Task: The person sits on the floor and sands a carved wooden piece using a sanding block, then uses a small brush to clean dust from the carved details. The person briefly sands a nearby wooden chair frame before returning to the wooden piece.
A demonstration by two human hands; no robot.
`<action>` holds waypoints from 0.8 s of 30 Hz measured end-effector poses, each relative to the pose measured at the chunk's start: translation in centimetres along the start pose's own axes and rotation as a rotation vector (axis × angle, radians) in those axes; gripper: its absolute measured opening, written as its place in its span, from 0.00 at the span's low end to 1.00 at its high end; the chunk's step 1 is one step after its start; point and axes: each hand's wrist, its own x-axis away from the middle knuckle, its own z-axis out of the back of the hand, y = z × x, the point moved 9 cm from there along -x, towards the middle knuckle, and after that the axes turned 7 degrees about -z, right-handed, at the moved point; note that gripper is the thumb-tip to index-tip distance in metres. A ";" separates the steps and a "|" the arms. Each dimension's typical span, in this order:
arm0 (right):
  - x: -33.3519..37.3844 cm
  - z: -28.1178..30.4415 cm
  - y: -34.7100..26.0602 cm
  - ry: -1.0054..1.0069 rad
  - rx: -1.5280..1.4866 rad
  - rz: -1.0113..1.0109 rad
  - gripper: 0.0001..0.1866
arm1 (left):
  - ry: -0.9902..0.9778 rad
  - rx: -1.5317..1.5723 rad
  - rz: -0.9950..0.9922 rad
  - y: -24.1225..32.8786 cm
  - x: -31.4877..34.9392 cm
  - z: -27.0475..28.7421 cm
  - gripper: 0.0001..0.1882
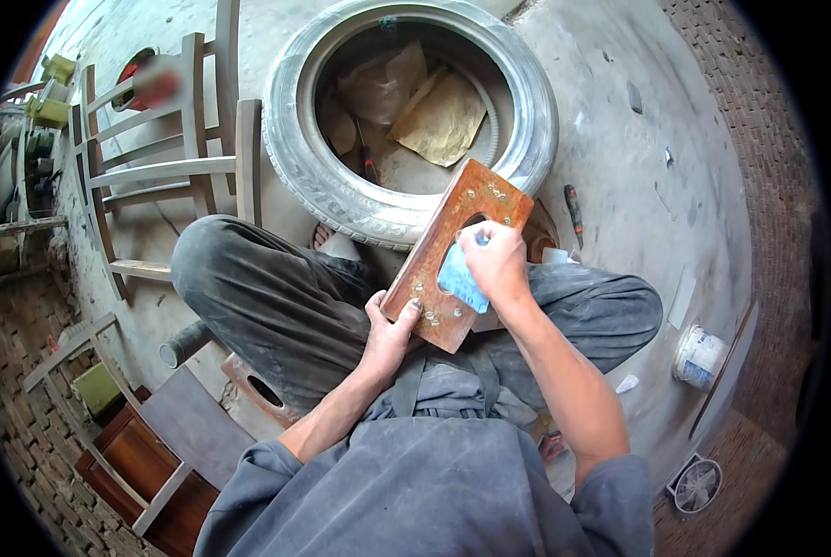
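A reddish-brown wooden board [491,186] lies slanted over my lap, with an oval hole through its middle and several small metal fittings near both ends. My left hand [387,339] grips its lower left edge, thumb on top and fingers underneath, partly hidden. In my right hand [501,265] a piece of blue sandpaper [462,280] is pinched between thumb and fingers. It lies over the oval hole, covering much of it, and the right hand rests at the hole's rim.
A tyre [290,153] lies ahead, with brownish paper [443,119] inside it. A screwdriver [573,215] is on the floor to its right. Wooden chair frames [169,172] stand at the left. At the right are a white bucket [700,357] and a small fan [696,485].
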 end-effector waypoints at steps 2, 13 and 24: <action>-1.6 0.9 0.5 0.086 0.015 -0.016 0.12 | 0.007 -0.024 -0.032 -0.5 -0.5 0.3 0.45; -1.3 0.0 -0.1 -0.036 0.070 0.095 0.13 | 0.028 0.051 -0.104 0.9 -0.4 0.0 0.50; 1.7 4.5 1.0 0.195 0.300 0.593 0.19 | 0.165 0.110 -0.134 1.3 -0.3 1.4 0.55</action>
